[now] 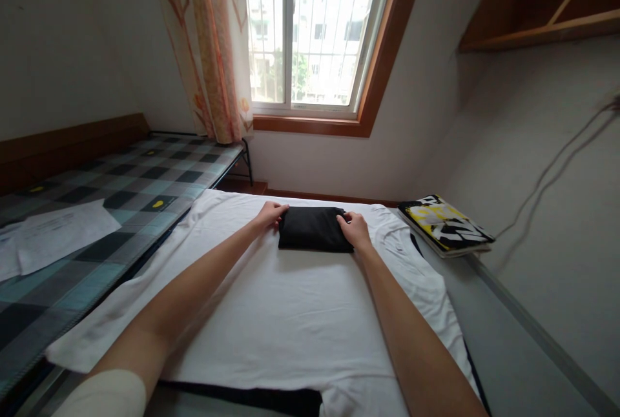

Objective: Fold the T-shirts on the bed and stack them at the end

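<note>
A white T-shirt (290,314) lies spread out before me, with dark material showing under its near edge. On its far part rests a black folded cloth (314,230), a flat rectangle. My left hand (272,213) pinches the cloth's left end near the upper corner, thumb and fingers together on the edge. At the other end, my right hand (353,230) grips the right edge, its thumb on top and its fingers partly hidden.
On the left, a bed with a checked mattress (194,175) holds white papers (68,236). A yellow, black and white folded item (445,223) lies at the right by the wall. Beyond are a window (314,36) and a curtain (213,49); a wooden shelf (542,31) hangs upper right.
</note>
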{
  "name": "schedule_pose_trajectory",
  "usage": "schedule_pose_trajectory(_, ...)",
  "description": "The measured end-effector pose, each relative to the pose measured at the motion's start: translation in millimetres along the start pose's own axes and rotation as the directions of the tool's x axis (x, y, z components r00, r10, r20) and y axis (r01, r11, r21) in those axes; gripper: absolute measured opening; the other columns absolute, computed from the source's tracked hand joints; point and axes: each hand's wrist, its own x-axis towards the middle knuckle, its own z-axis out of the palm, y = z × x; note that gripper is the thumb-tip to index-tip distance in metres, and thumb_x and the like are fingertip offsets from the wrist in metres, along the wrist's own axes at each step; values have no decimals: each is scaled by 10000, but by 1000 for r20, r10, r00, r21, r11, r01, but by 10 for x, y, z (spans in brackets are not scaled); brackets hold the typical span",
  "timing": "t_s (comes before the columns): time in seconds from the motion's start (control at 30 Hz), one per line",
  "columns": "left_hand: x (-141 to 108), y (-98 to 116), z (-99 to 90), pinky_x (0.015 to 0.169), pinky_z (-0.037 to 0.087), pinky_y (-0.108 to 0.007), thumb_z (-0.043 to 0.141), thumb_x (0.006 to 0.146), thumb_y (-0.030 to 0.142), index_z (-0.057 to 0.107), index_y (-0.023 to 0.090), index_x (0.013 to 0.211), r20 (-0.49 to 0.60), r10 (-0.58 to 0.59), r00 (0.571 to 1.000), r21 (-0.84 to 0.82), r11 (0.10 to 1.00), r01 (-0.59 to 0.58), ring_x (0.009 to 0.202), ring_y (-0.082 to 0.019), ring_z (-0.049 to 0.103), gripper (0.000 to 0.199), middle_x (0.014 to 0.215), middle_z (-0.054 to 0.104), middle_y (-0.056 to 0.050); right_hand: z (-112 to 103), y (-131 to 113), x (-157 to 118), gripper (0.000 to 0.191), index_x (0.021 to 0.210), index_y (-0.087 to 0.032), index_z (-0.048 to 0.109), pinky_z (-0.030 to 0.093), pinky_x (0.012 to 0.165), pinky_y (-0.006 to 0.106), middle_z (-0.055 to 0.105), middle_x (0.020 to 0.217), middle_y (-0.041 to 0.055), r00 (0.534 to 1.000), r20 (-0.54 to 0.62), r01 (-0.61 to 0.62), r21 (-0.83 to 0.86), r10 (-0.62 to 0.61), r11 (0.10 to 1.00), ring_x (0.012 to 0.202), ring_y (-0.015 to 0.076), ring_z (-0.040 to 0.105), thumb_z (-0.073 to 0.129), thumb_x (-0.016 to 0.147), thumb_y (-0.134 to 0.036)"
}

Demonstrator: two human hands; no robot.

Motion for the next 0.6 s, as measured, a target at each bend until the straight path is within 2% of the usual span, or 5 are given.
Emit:
schedule_pose_trajectory(0.17,89,7,50,384,316,-179,755,731,359,574,143,641,-48,-6,999,44,999,8,430,-103,487,296,461,471,37,-23,7,16,322,874,-135,724,467,821,306,731,929,118,999,41,-33,121,29,992,870,219,650,505,830,-366)
schedule_pose_trajectory(0.37,22,-57,11,379,343,-161,657,824,351,551,155,688,-25,29,999,1,1000,-29,374,-75,476,261,466,501,50,-22,58,64,295,786,-156,709,480,770,300,733,829,84,998,4,-58,244,58,968,812,219,651,507,781,-371)
schedule_pose_trajectory(0.47,-9,-75,-11,402,380,-162,665,825,368,540,154,703,-9,35,999,-34,999,-36,394,-76,519,277,519,558,31,-10,63,64,290,778,-153,700,477,758,297,725,808,85,996,-2,-82,218,85,973,809,221,648,490,789,-353)
schedule_pose_trajectory(0.6,3,-83,3,399,374,-162,659,838,389,537,154,738,-2,13,1000,-68,998,-13,380,-71,509,283,521,561,29,-21,0,-8,289,883,-159,699,463,776,301,724,904,110,993,13,-116,77,116,990,881,233,652,466,846,-327)
